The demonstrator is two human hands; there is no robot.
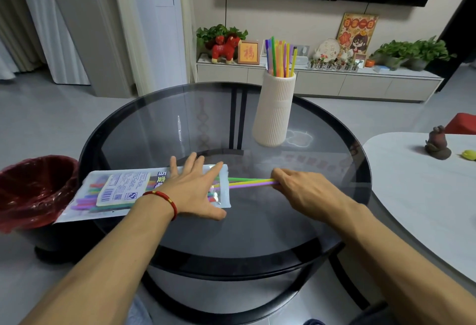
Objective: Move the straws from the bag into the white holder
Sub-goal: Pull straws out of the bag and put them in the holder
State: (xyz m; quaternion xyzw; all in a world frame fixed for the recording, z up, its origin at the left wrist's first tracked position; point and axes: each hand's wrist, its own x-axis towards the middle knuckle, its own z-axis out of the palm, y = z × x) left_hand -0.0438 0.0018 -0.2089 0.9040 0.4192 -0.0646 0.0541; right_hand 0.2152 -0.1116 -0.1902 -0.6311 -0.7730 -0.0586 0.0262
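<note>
Glass tabletop [159, 128] fills the head view, and I am midway through a pull. My left hand [192, 192] lies flat with fingers spread, pinning the bag [123, 190] near its open end and gripping nothing. My right hand [300, 189] has its grip closed on a few straws [247, 183], green, yellow and purple, half out of the bag. Next, I judge, they must slide free, tip upright and drop into the white holder [274, 108], already holding straws, further back.
</note>
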